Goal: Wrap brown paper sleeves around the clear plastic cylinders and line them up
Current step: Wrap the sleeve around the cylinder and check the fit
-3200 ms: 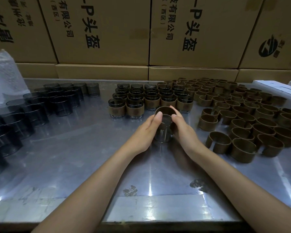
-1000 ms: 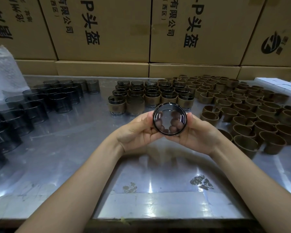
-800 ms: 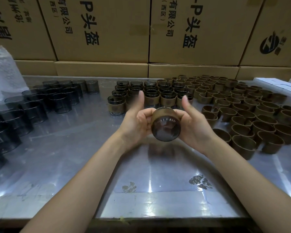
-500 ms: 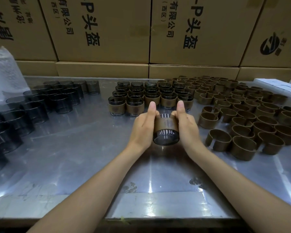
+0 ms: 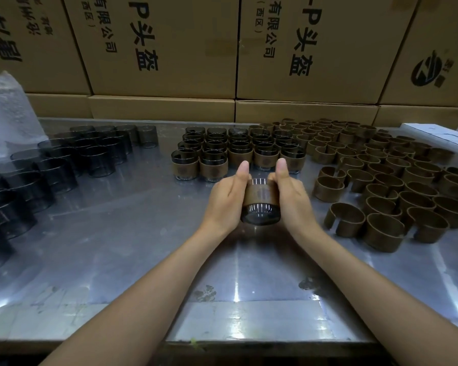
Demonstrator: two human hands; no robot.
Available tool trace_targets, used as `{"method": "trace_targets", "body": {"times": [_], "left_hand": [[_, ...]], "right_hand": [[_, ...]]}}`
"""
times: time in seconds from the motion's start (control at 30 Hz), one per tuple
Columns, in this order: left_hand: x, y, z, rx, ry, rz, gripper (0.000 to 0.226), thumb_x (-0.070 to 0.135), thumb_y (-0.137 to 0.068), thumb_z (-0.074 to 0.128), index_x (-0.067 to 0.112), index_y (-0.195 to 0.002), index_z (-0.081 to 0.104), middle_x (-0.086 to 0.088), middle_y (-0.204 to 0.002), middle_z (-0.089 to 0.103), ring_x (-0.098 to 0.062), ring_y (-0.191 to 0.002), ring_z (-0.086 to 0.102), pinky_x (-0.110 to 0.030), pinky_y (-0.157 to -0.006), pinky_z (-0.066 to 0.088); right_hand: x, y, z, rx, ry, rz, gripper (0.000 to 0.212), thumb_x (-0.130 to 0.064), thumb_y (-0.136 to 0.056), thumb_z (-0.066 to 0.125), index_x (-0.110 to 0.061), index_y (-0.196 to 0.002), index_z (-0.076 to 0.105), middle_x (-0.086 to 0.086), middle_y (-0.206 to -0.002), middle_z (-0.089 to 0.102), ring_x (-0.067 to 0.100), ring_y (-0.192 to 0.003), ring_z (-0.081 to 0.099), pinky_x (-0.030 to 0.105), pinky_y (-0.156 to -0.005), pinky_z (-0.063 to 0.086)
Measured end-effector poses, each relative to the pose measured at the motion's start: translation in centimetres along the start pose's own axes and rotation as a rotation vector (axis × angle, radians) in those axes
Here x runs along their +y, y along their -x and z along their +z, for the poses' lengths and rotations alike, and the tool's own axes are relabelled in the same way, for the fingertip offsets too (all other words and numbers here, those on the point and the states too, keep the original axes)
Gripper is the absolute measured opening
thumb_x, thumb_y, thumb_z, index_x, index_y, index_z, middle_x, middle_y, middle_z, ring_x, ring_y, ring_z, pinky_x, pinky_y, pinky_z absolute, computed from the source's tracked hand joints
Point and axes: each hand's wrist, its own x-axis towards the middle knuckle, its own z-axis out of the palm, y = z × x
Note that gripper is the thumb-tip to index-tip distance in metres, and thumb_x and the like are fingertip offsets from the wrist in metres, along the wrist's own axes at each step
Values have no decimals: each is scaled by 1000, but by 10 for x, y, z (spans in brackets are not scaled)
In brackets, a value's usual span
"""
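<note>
Your left hand (image 5: 228,199) and right hand (image 5: 292,198) clasp the sleeved cylinder (image 5: 261,200) between them above the metal table (image 5: 117,247), thumbs straight up, fingers curled behind it, just in front of the finished rows (image 5: 238,151).

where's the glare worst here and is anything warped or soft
Head view: strongest glare is in white streaks on the shiny metal table near its front edge; small highlights line the clear plastic cylinder with its brown paper sleeve. Wide-angle distortion tilts the brown cardboard boxes outward, and the edges look soft.
</note>
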Motion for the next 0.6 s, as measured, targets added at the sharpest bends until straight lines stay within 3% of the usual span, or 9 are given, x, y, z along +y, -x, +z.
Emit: {"method": "trace_targets", "body": {"times": [0.03,0.13,0.2,0.3,0.37,0.47,0.6], "left_hand": [[-3,-2,-2,23,-57,44,51,34,-103,35,17,-56,48,9,-57,44,-6,-57,43,-29,-60,35],[-11,-7,-8,67,-154,78,39,30,-102,39,18,-67,51,5,-74,44,-9,-74,47,-24,-69,36],[-14,-9,-10,66,-169,79,34,28,-102,40,21,-71,52,7,-80,45,-1,-76,46,-15,-69,36],[-17,-11,-13,115,-214,104,25,21,-103,38,17,-88,57,3,-92,50,6,-85,47,-7,-76,35],[-21,-16,-21,247,-229,40,19,20,-102,40,14,-106,58,1,-107,51,0,-97,47,-9,-87,36],[-30,-26,-38,479,-252,-193,32,19,-98,49,12,-129,49,-5,-136,42,-16,-122,44,-23,-100,34],[-41,-37,-55,563,-190,-359,60,22,-91,60,14,-143,33,-6,-149,28,-23,-131,39,-23,-93,29]], "right_hand": [[2,-2,-3,-52,106,-47,53,-51,-94,38,-8,-69,57,19,-85,60,20,-85,59,31,-80,45],[8,-5,-11,-222,446,-97,28,-52,-83,59,-27,-76,48,-3,-110,52,8,-101,49,17,-85,38],[12,-6,-11,-249,533,-98,35,-58,-76,61,-27,-83,47,-5,-111,53,9,-98,51,24,-85,44],[18,-9,-7,-213,595,-99,39,-54,-76,67,-25,-91,46,-6,-96,59,15,-90,56,40,-80,50],[21,-14,-3,-190,609,-70,48,-54,-76,70,-29,-108,45,-6,-110,62,19,-101,60,40,-85,52],[27,-30,5,-106,664,38,79,-61,-75,68,-30,-135,27,3,-132,57,26,-114,59,41,-88,52],[38,-56,17,-38,848,172,87,-78,-72,54,-22,-136,33,2,-127,60,26,-111,61,40,-83,54]]}}
